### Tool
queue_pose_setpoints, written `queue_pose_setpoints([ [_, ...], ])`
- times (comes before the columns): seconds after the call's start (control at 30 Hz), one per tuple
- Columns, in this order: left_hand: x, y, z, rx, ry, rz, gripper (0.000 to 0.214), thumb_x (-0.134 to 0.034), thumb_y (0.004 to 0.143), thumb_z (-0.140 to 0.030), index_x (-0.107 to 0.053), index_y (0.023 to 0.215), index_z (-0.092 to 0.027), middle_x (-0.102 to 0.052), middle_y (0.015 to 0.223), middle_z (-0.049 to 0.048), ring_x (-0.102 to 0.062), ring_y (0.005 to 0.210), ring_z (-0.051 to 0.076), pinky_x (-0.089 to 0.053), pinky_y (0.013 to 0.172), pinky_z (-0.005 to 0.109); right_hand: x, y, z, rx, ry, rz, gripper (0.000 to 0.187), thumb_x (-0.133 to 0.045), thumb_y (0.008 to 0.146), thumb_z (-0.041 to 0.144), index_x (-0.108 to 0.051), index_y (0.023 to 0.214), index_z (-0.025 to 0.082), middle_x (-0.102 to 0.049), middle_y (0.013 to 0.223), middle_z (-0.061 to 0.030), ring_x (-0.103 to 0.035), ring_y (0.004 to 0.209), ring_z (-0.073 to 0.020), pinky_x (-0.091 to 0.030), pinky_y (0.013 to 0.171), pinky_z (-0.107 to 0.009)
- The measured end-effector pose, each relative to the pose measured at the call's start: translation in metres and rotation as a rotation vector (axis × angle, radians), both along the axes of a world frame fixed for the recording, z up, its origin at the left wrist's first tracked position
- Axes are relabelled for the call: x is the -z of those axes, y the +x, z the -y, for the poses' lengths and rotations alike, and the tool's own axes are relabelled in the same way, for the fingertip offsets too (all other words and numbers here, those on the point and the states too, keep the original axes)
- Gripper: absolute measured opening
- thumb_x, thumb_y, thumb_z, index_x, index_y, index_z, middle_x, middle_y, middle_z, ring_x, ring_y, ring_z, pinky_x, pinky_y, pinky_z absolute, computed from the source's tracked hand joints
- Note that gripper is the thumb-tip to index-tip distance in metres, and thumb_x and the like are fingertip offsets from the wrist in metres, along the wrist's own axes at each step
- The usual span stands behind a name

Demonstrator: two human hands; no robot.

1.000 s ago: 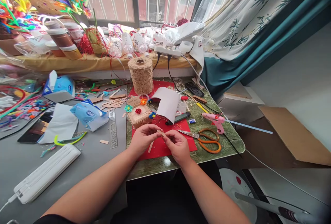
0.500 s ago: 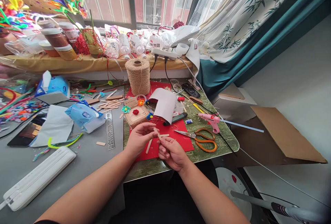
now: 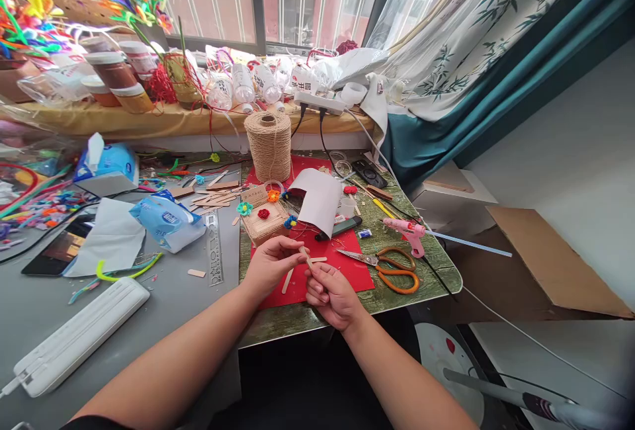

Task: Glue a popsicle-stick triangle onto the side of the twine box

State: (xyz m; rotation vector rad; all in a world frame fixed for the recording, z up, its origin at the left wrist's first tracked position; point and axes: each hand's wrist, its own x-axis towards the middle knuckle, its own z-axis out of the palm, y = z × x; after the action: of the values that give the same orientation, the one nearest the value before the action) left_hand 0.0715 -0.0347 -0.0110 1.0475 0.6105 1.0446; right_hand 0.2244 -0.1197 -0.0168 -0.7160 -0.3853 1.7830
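My right hand [image 3: 331,294] is closed round a small wooden stick [image 3: 307,257], which stands tilted above the red mat [image 3: 352,264]. My left hand [image 3: 270,263] pinches the stick's upper end with thumb and fingers. Two more wooden sticks [image 3: 289,280] lie flat on the mat right by my hands. A twine-wrapped block [image 3: 265,221] with small red, orange and blue flowers sits just beyond my left hand.
Orange scissors [image 3: 391,268] and a pink glue gun [image 3: 409,230] lie to the right. A twine spool [image 3: 269,145], a curled white sheet [image 3: 317,202], a ruler [image 3: 215,248], tissue packs [image 3: 166,220], a phone [image 3: 49,253] and a white case [image 3: 82,334] crowd the tables.
My right hand dropped lower and closer to me, turning the stick from flat between both hands to tilted upright. My left hand stayed at its top end.
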Motion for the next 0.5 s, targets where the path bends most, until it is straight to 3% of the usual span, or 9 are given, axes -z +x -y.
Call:
queue_pose_setpoints([
  [0.5, 0.0007, 0.0002, -0.0010, 0.033, 0.058, -0.050, 0.025, -0.091, 0.074, -0.023, -0.075, 0.091, -0.016, -0.077, 0.089, 0.0055, -0.075, 0.085, 0.017, -0.062, 0.082, 0.031, -0.0004, 0.0031, -0.0028, 0.005, 0.017, 0.048, 0.023, -0.080, 0.087, 0.036, -0.073, 0.087, 0.013, -0.045, 0.055, 0.0076, -0.024, 0.043, -0.0017, -0.022, 0.045, -0.018],
])
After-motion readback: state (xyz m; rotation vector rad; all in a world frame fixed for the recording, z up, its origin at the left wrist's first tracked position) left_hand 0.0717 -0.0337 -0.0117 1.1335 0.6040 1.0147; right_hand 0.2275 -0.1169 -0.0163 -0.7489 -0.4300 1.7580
